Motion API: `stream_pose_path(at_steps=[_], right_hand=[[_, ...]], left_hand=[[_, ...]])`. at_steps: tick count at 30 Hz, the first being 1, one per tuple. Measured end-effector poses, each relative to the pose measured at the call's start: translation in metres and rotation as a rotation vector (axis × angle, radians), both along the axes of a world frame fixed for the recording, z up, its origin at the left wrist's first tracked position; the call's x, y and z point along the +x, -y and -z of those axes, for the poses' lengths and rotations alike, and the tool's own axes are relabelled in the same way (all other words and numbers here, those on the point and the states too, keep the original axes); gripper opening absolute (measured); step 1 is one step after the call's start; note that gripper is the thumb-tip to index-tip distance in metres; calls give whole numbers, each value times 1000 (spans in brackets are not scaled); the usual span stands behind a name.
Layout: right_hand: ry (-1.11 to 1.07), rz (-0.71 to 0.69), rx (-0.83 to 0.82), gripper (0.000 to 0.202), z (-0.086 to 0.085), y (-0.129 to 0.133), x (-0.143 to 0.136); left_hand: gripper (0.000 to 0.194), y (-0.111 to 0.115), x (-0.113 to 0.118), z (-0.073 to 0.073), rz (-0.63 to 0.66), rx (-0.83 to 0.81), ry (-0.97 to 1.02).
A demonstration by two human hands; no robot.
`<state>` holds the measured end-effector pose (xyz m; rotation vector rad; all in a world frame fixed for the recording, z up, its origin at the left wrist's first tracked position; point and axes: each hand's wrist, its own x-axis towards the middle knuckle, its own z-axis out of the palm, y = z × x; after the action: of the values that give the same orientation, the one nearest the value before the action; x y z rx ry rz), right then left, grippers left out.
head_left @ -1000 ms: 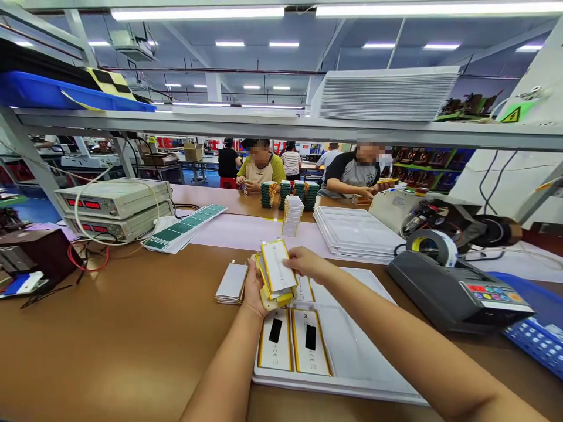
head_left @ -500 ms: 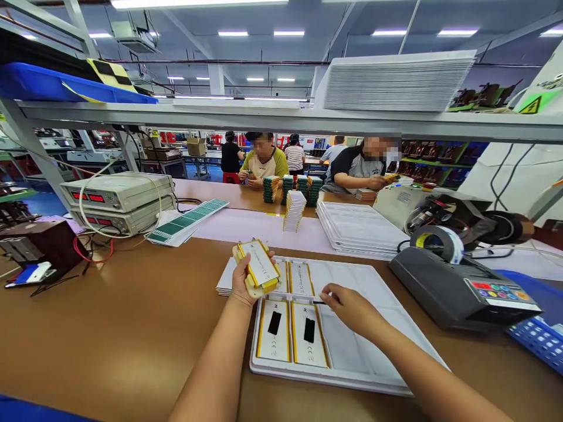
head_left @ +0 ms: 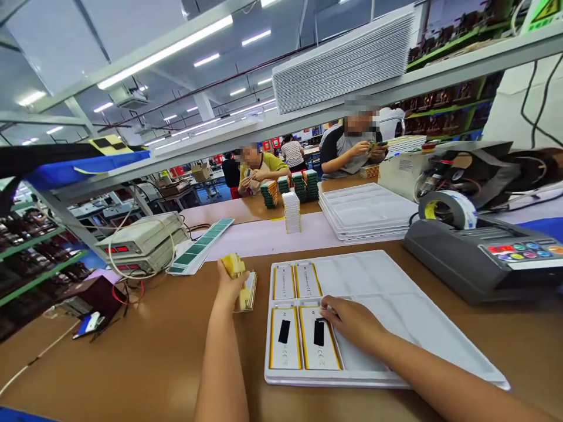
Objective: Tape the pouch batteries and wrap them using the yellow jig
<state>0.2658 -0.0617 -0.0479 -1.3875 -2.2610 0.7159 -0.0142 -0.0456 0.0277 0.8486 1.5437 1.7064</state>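
cells (head_left: 303,316) in tray (head_left: 396,293); tape dispenser (head_left: 479,258) right; meters (head_left: 143,243) left

- Your left hand (head_left: 231,282) sits just left of the frame's centre, seen from the back, with the fingers curled shut around what it grips.
- Your left forearm runs almost straight up from the bottom edge of the frame, bare, with the wrist straight.
- Your right hand (head_left: 352,319) lies lower and to the right of centre, palm down, fingers loosely bent and pointing left, with the fingertips pressed down flat.
- Your right forearm enters from the lower right corner and slants up and left, bare.
- Your two hands are well apart.
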Motion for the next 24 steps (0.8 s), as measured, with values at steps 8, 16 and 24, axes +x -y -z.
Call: stream_pose_path(at_steps=[8, 16, 24], right_hand=[[4, -36, 43, 23, -5, -4, 5], [5, -26, 109, 21, -4, -8, 8], [291, 7, 390, 25, -22, 6, 12]], left_hand=[[35, -24, 18, -8, -191, -501, -596], [32, -23, 14, -18, -151, -578, -727], [38, -10, 34, -28, -212, -347, -733]])
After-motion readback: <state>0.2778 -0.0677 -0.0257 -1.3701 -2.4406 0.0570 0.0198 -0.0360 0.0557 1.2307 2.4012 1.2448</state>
